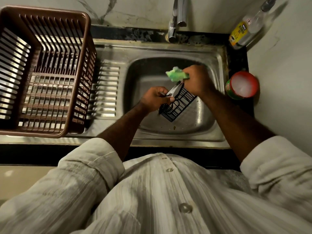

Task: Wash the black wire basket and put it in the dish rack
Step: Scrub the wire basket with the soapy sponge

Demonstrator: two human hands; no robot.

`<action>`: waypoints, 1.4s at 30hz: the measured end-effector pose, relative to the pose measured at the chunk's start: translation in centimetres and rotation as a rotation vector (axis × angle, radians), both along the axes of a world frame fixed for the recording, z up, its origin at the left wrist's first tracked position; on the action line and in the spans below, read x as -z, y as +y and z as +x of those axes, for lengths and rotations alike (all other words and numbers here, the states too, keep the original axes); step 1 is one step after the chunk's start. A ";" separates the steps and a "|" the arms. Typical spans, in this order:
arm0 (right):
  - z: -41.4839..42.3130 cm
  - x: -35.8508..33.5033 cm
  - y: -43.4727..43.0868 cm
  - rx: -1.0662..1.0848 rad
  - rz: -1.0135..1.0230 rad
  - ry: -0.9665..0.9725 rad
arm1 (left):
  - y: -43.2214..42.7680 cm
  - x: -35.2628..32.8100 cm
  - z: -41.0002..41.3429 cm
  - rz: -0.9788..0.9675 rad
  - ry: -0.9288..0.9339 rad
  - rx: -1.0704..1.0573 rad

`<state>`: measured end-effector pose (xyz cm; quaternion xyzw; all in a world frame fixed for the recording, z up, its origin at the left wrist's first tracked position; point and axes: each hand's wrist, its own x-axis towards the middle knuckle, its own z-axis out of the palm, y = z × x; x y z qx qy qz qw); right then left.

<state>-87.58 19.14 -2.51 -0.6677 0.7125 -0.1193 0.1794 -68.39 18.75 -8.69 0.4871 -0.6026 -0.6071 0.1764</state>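
Now, at the sink: a person in a pale striped shirt with rolled sleeves reaches both forearms over a steel sink (148, 53) at the centre of the frame.
Black wire basket (179, 105): held tilted above the basin at centre frame, its upper end between the two hands; a shiny metal part at that end is too blurred to identify.
Left hand (156, 97): fingers curled round the basket's upper left edge, gripping it.
Right hand (196, 80): closed round a green scrubber (175, 74), just above the basket's upper end.
Contact: whether the scrubber touches the wires cannot be told.
Dish rack (47, 9): brown slatted plastic, standing on the ribbed drainboard at the left of the frame, well apart from the basket.
Tap (177, 17): chrome, top centre, above the basin's far edge.
Right edge: a clear bottle with a yellow label (244, 29) stands in the upper right corner on the dark counter; below it, beside the sink, sits a round red-rimmed tub (243, 85) with pale contents.
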 end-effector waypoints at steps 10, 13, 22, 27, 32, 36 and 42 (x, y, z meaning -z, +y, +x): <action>1.3 0.5 -0.4 0.053 0.015 0.026 | -0.5 -0.1 0.1 -0.056 -0.001 0.043; 2.5 0.5 0.9 0.019 0.011 -0.022 | -0.7 -0.4 0.1 -0.034 -0.012 0.065; -0.9 -0.8 -0.2 0.116 0.005 0.052 | -0.9 0.3 0.4 -0.008 0.019 0.065; 0.7 -0.5 0.2 0.093 -0.024 0.044 | -0.6 -0.5 0.3 -0.038 -0.042 0.015; 3.2 -0.4 2.3 -0.071 0.023 -0.067 | -0.6 -0.8 0.5 -0.117 -0.174 0.013; 0.6 -0.4 0.9 0.092 -0.003 -0.022 | -0.3 -1.0 0.3 -0.129 -0.151 0.030; -1.9 -0.9 0.6 0.291 -0.160 -0.094 | -0.7 -0.8 0.1 -0.158 -0.287 0.012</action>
